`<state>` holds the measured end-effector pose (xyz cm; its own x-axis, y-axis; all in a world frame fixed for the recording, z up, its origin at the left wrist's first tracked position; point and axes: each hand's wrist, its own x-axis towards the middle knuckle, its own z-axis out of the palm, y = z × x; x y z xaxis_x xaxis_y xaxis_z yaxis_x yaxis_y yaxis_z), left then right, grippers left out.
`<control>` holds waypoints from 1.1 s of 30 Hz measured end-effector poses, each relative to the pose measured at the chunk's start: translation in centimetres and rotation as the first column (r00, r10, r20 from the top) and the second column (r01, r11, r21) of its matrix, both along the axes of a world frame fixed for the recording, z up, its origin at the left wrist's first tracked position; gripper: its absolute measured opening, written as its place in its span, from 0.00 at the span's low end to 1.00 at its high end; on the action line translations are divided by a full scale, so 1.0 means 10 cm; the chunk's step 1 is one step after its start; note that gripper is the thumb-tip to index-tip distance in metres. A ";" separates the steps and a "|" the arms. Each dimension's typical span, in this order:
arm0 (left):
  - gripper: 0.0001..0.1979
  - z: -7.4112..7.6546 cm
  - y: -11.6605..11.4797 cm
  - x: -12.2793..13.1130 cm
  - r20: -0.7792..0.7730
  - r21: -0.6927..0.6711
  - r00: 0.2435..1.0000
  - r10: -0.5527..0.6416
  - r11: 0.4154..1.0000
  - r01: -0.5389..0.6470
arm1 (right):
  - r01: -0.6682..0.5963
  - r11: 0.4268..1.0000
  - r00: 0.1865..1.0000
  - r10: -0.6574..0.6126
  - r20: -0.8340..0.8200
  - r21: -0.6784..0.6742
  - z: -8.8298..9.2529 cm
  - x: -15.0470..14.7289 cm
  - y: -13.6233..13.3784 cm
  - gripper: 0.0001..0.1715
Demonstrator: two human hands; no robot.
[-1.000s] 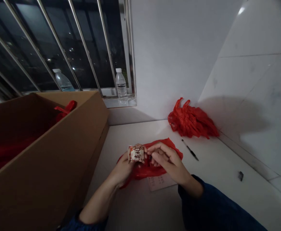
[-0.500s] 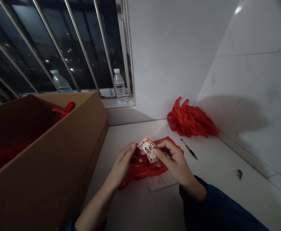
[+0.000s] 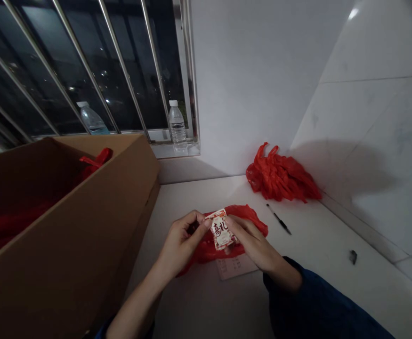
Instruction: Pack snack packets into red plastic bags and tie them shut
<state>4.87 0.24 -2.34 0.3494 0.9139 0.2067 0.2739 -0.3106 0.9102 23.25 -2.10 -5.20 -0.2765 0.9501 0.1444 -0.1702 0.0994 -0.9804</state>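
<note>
Between my two hands is a small printed packet (image 3: 221, 231), white with a red and orange border and dark red characters. My left hand (image 3: 181, 238) pinches its upper left corner between thumb and fingers. My right hand (image 3: 253, 240) grips its right edge, thumb on the front. Beneath the packet a red plastic bag (image 3: 251, 215) lies spread on the white table; what is inside it is mostly hidden by my hands. A sheet of paper with writing (image 3: 236, 268) sticks out from under the bag toward me.
At left stands a tall cardboard box (image 3: 121, 197) with red bags (image 3: 98, 160) inside. A heap of red plastic bags (image 3: 281, 176) lies against the wall. Right of my hands are a black pen (image 3: 279, 219) and a small dark object (image 3: 353, 256). Water bottles (image 3: 177, 127) stand by the barred window.
My left hand has closed on the packet's upper left corner, where before it was beside it. The packet has turned more upright and sits slightly lower.
</note>
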 end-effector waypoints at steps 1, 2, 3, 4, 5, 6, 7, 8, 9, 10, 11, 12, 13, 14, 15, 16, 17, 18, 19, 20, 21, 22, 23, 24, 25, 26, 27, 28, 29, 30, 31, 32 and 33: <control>0.16 0.00 0.00 0.00 -0.006 0.000 1.000 -0.004 1.000 0.004 | 0.001 1.000 1.000 -0.001 0.004 0.007 0.00 0.00 0.00 0.22; 0.16 0.01 0.00 0.00 -0.008 0.001 1.000 -0.006 1.000 0.006 | 0.001 1.000 1.000 -0.002 0.009 0.008 0.00 0.00 0.00 0.21; 0.16 0.01 0.00 0.00 -0.006 0.002 1.000 -0.008 1.000 0.008 | 0.002 1.000 1.000 -0.002 0.017 0.006 0.00 0.00 0.00 0.21; 0.16 0.01 0.00 0.00 -0.002 0.001 1.000 -0.011 1.000 0.011 | 0.002 1.000 1.000 -0.002 0.025 0.005 0.00 0.00 0.00 0.21; 0.16 0.00 0.00 0.00 0.003 -0.002 1.000 -0.013 1.000 0.013 | 0.003 1.000 0.999 -0.003 0.034 0.005 -0.01 0.01 0.00 0.21; 0.16 0.00 0.00 0.00 0.009 -0.006 1.000 -0.014 1.000 0.014 | 0.004 1.000 0.999 -0.005 0.045 0.012 -0.01 0.01 0.01 0.22; 0.16 0.00 0.00 0.01 0.013 -0.009 1.000 -0.017 1.000 0.017 | 0.006 1.000 0.998 -0.008 0.062 0.026 -0.02 0.01 0.01 0.22; 0.16 -0.01 0.00 0.02 0.018 -0.012 1.000 -0.020 1.000 0.020 | 0.015 0.999 0.996 -0.019 0.083 0.044 -0.02 0.01 0.02 0.22; 0.16 -0.01 0.00 0.02 0.019 -0.013 1.000 -0.021 1.000 0.021 | 0.025 0.998 0.994 -0.032 0.104 0.062 -0.02 0.01 0.02 0.22; 0.16 -0.01 0.00 0.03 0.019 -0.010 1.000 -0.021 1.000 0.021 | 0.035 0.996 0.991 -0.044 0.123 0.081 -0.01 0.02 0.02 0.21; 0.16 -0.01 0.00 0.03 0.013 -0.006 1.000 -0.022 1.000 0.022 | 0.036 0.995 0.989 -0.050 0.138 0.097 0.00 0.03 0.03 0.20; 0.16 0.00 0.01 0.02 -0.004 0.003 1.000 -0.023 1.000 0.023 | 0.028 0.994 0.987 -0.045 0.154 0.110 0.01 0.04 0.03 0.19; 0.17 0.00 0.01 0.01 -0.037 0.018 0.999 -0.026 0.999 0.027 | 0.014 0.992 0.983 -0.036 0.180 0.123 0.02 0.06 0.02 0.18; 0.17 0.01 0.02 -0.02 -0.088 0.039 0.996 -0.030 0.999 0.033 | -0.006 0.989 0.973 -0.028 0.230 0.144 0.03 0.08 0.02 0.17; 0.17 0.02 0.03 -0.05 -0.157 0.068 0.987 -0.032 0.997 0.043 | -0.029 0.984 0.950 -0.028 0.311 0.178 0.04 0.11 0.02 0.16; 0.17 0.03 0.04 -0.09 -0.241 0.102 0.970 -0.026 0.993 0.052 | -0.052 0.974 0.910 -0.044 0.413 0.218 0.04 0.14 0.02 0.15; 0.17 0.04 0.05 -0.15 -0.334 0.138 0.942 -0.004 0.989 0.053 | -0.074 0.963 0.850 -0.075 0.521 0.259 0.03 0.17 0.02 0.15; 0.18 0.05 0.06 -0.20 -0.426 0.171 0.904 0.033 0.984 0.044 | -0.084 0.951 0.774 -0.126 0.620 0.299 0.02 0.19 0.02 0.14; 0.19 0.06 0.07 -0.26 -0.509 0.194 0.857 0.081 0.981 0.022 | -0.079 0.939 0.691 -0.189 0.698 0.333 -0.01 0.21 0.03 0.14; 0.20 0.06 0.08 -0.32 -0.582 0.202 0.803 0.127 0.979 -0.009 | -0.055 0.930 0.607 -0.257 0.752 0.363 -0.03 0.21 0.04 0.14; 0.22 0.06 0.08 -0.36 -0.649 0.189 0.745 0.157 0.981 -0.042 | -0.010 0.922 0.523 -0.325 0.788 0.387 -0.05 0.21 0.05 0.14; 0.24 0.05 0.08 -0.40 -0.709 0.154 0.685 0.166 0.985 -0.078 | 0.043 0.911 0.440 -0.386 0.811 0.411 -0.07 0.20 0.06 0.14; 0.27 0.05 0.08 -0.43 -0.761 0.105 0.631 0.152 0.988 -0.110 | 0.087 0.898 0.366 -0.432 0.824 0.432 -0.08 0.19 0.07 0.15; 0.30 0.03 0.09 -0.45 -0.804 0.052 0.583 0.122 0.989 -0.137 | 0.115 0.887 0.307 -0.459 0.834 0.447 -0.08 0.19 0.08 0.16; 0.33 0.02 0.09 -0.46 -0.834 0.002 0.544 0.087 0.988 -0.155 | 0.127 0.881 0.269 -0.473 0.839 0.456 -0.08 0.18 0.07 0.17; 0.37 0.00 0.10 -0.47 -0.853 -0.036 0.519 0.057 0.985 -0.167 | 0.123 0.876 0.251 -0.482 0.839 0.467 -0.06 0.19 0.06 0.18; 0.40 -0.02 0.10 -0.47 -0.861 -0.062 0.507 0.035 0.983 -0.172 | 0.110 0.868 0.250 -0.495 0.832 0.484 -0.03 0.20 0.04 0.19; 0.44 -0.04 0.11 -0.46 -0.863 -0.078 0.505 0.020 0.982 -0.172 | 0.094 0.857 0.263 -0.513 0.817 0.507 0.00 0.22 0.00 0.19; 0.47 -0.06 0.12 -0.46 -0.859 -0.090 0.511 0.006 0.982 -0.164 | 0.078 0.842 0.288 -0.531 0.797 0.534 0.04 0.25 -0.04 0.19; 0.49 -0.07 0.12 -0.45 -0.854 -0.099 0.520 -0.005 0.983 -0.154 | 0.062 0.826 0.323 -0.548 0.771 0.561 0.08 0.29 -0.09 0.19; 0.50 -0.08 0.12 -0.45 -0.848 -0.107 0.530 -0.017 0.984 -0.140 | 0.051 0.807 0.358 -0.565 0.744 0.588 0.12 0.33 -0.15 0.18; 0.51 -0.07 0.11 -0.45 -0.843 -0.114 0.537 -0.030 0.986 -0.124 | 0.052 0.787 0.377 -0.586 0.717 0.615 0.17 0.38 -0.20 0.18; 0.51 -0.06 0.10 -0.44 -0.840 -0.120 0.540 -0.043 0.987 -0.107 | 0.060 0.764 0.375 -0.614 0.695 0.642 0.21 0.42 -0.25 0.16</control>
